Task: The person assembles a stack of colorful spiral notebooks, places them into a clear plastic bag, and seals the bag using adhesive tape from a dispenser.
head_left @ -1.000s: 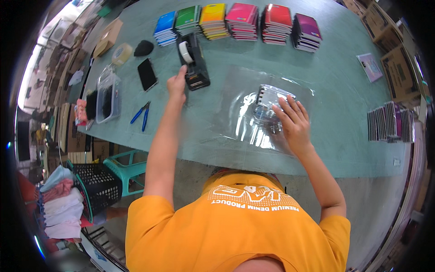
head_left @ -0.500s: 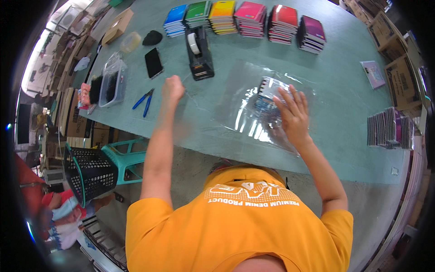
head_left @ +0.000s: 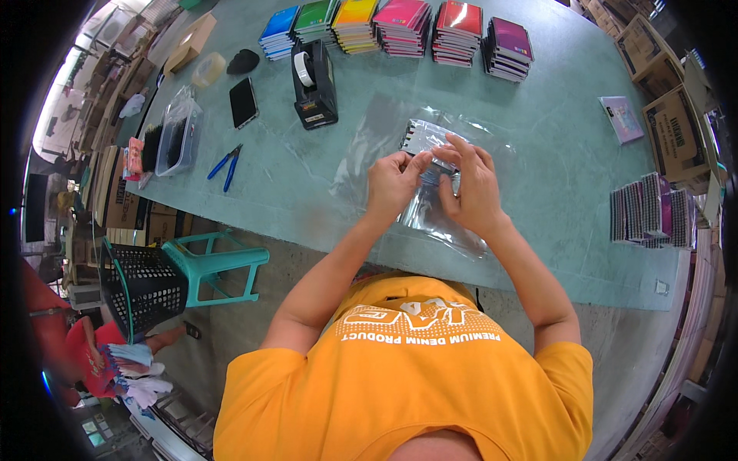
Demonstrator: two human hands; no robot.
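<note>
A small spiral-bound notebook (head_left: 421,138) lies in clear plastic film on the table in front of me. More of the clear film (head_left: 357,157) spreads flat around and beneath it. My left hand (head_left: 394,186) is at the notebook's near left side, thumb and fingertips pinched together. Whatever is in that pinch is too small to make out. Over the notebook's right part rests my right hand (head_left: 475,192), its fingers stretched and its thumb apart, covering some of the cover. A black tape dispenser (head_left: 319,92) with a roll of tape stands beyond my left hand.
Stacks of coloured notebooks (head_left: 400,31) line the far side. Blue-handled pliers (head_left: 225,167), a phone (head_left: 244,102) and a plastic tub (head_left: 188,150) lie at left. At right are a pile of spiral notebooks (head_left: 646,211) and a wrapped one (head_left: 621,121). A green stool (head_left: 215,265) stands below.
My left hand has come from near the tape dispenser over to the notebook, beside my right hand. The view has shifted slightly, and my right hand's fingers have bent over the film.
</note>
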